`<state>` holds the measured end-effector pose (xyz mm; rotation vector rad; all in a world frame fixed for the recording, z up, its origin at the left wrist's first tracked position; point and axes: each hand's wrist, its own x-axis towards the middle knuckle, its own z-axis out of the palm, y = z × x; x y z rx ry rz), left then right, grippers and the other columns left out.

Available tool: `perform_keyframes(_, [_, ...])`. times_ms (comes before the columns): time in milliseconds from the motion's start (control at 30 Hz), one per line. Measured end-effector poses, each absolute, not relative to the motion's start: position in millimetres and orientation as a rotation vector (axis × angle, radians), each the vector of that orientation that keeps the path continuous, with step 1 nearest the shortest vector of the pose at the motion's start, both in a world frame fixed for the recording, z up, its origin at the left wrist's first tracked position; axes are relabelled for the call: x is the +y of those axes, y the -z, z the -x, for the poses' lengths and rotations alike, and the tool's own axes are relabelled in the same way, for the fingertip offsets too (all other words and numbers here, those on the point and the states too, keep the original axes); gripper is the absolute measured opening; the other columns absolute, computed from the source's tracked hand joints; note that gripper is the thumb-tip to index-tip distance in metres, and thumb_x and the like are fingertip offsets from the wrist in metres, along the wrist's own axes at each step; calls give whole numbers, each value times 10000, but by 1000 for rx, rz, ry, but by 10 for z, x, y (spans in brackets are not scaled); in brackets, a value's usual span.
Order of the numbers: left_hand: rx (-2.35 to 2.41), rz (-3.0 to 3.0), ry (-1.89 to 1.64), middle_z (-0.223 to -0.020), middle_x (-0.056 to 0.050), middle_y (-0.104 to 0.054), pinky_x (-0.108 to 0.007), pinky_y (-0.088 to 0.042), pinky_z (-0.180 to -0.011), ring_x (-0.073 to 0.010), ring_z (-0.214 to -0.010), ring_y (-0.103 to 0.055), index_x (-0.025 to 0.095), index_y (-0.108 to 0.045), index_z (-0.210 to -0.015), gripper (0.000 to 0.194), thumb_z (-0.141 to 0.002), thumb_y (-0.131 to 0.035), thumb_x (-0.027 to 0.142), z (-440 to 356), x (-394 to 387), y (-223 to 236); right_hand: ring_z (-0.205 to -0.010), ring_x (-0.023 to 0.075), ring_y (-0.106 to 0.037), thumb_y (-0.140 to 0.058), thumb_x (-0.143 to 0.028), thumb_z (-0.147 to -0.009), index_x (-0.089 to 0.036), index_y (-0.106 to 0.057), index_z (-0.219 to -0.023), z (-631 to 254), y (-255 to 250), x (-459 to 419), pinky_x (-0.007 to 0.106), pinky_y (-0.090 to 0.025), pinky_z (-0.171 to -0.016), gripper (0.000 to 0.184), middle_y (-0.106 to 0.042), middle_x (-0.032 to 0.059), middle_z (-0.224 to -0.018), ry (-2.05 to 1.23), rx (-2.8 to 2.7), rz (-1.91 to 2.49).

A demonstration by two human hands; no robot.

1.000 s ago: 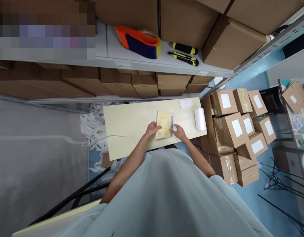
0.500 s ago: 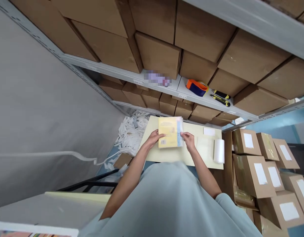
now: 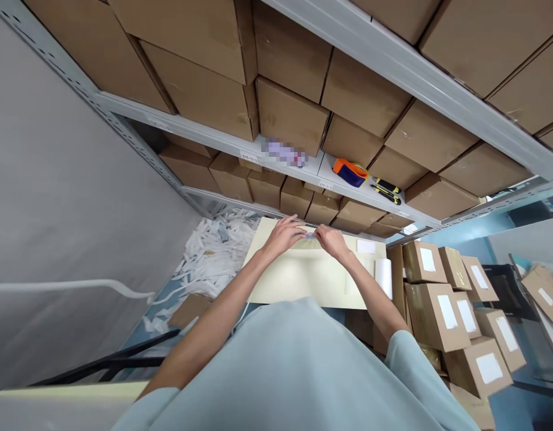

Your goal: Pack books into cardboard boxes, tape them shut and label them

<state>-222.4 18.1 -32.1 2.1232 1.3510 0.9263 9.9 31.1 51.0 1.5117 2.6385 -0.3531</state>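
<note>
Packet (image 3: 309, 235) over the table (image 3: 280, 278), its long axis crosswise: my right hand (image 3: 331, 240), nearer, pinches its right end; my left hand (image 3: 282, 235), fingers slightly spread, lies just beside its left.

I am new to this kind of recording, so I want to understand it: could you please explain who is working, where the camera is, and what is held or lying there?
There is no robot here: a person works with two bare hands. Every picture comes from one camera worn on the head, looking forward and down.

The right hand seems to pinch a thin, pale bluish item. The left hand is beside it; I cannot tell whether it touches.

On the long cream table are a flat white rectangular paper and a white roll. Beyond, the grey metal shelf holds brown cardboard boxes, an orange and dark-blue tape dispenser and black-and-yellow cutters.
</note>
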Motion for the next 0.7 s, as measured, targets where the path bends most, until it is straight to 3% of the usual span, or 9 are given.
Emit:
perform_keyframes(67, [1287, -2156, -920, -1246, -90, -861, -515, -493, -1229, -334, -1370, -703, 292, -892, -1157, 293, -1068, -632, 394, 2191, 217, 340, -1075, 243, -770, -490, -244, -1187, -215, -724, -1247, -136, -581, 307, 285, -450, -773, 243, -797, 106, -1302, 335, 2628, -1516])
perform_keyframes(200, [1285, -2242, -953, -1194, -93, -869, -431, -570, -1049, -288, -1124, -788, 283, -881, -1126, 318, -1086, -569, 328, 2148, 205, 352, -1116, 265, -782, -476, -291, -1195, -210, -679, -1349, -121, -573, 235, 296, -481, -821, 267, -817, 117, -1320, 358, 2589, -1580])
perform_keyframes(300, [1254, -2324, -923, -1137, -101, -870, -444, -565, -1063, -289, -1105, -786, 277, -871, -1107, 306, -1076, -567, 293, 2147, 214, 283, -1153, 298, -787, -592, -402, -1155, -224, -594, -1529, -15, -471, 172, 318, -518, -862, 415, -801, 132, -1412, 379, 2550, -1608])
perform_keyframes(367, [1203, -2357, -910, -1118, -91, -870, -482, -531, -1159, -287, -1118, -781, 281, -864, -1099, 309, -1067, -557, 263, 2159, 235, 222, -1152, 303, -789, -610, -416, -1143, -257, -615, -1542, 69, -380, 147, 319, -525, -868, 430, -802, 123, -1422, 390, 2529, -1624])
perform_keyframes(433, [1196, -2316, -989, -1189, -83, -864, -534, -422, -1304, -290, -1237, -758, 295, -855, -1148, 321, -1071, -545, 263, 2183, 243, 180, -1109, 293, -793, -547, -384, -1164, -282, -680, -1487, 130, -284, 143, 309, -515, -856, 364, -831, 101, -1349, 424, 2543, -1693])
perform_keyframes(500, [1317, -2136, -1181, -1455, -106, -782, -574, -273, -1403, -315, -1494, -628, 285, -806, -1334, 345, -1082, -583, 357, 2220, 215, 184, -1028, 282, -787, -512, -388, -1166, -274, -733, -1419, 153, -188, 161, 298, -501, -829, 354, -858, 82, -1223, 535, 2588, -1839])
perform_keyframes(567, [1518, -1773, -1382, -1723, -159, -564, -578, -208, -1429, -351, -1694, -390, 225, -675, -1547, 607, -1029, -696, 542, 2262, 142, 249, -910, 270, -756, -508, -470, -1150, -218, -795, -1259, 146, -96, 194, 293, -489, -775, 397, -852, 71, -1036, 776, 2594, -2058])
perform_keyframes(633, [1590, -1311, -1430, -1753, -220, -505, -584, -301, -1398, -398, -1712, -347, 164, -612, -1594, 903, -902, -807, 710, 2297, 33, 368, -813, 249, -701, -512, -620, -1109, -172, -804, -1033, 135, -9, 223, 291, -484, -719, 540, -798, 63, -867, 1168, 2529, -2276])
perform_keyframes(700, [1422, -919, -1309, -1555, -256, -687, -597, -500, -1267, -449, -1560, -563, 131, -690, -1470, 966, -778, -880, 779, 2316, -87, 508, -782, 227, -662, -569, -776, -1014, -170, -765, -902, 144, 75, 230, 292, -498, -693, 646, -751, 55, -802, 1641, 2411, -2386])
